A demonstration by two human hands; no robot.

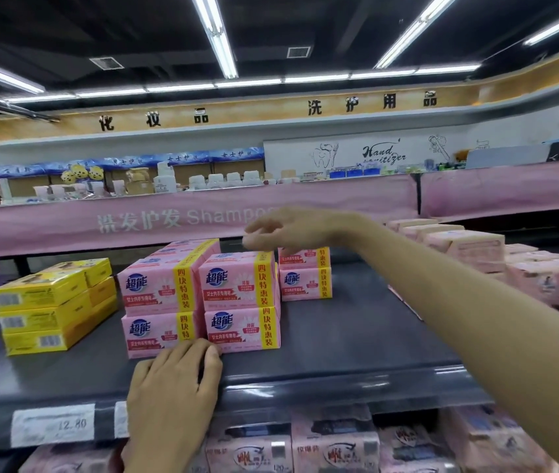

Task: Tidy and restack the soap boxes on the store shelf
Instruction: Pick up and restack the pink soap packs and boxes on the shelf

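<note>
- My left hand [175,387] lies on the dark shelf [356,336], fingers relaxed, tips touching the bottom front pink soap boxes [237,295].
- My right hand [284,230] hovers over the back stack [305,278], fingers loose, gripping nothing.
- Yellow boxes [42,312] sit just left.

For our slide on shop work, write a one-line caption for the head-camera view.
Left hand flat on the shelf before stacked pink soap boxes; right hand open above the rear stack.
</note>
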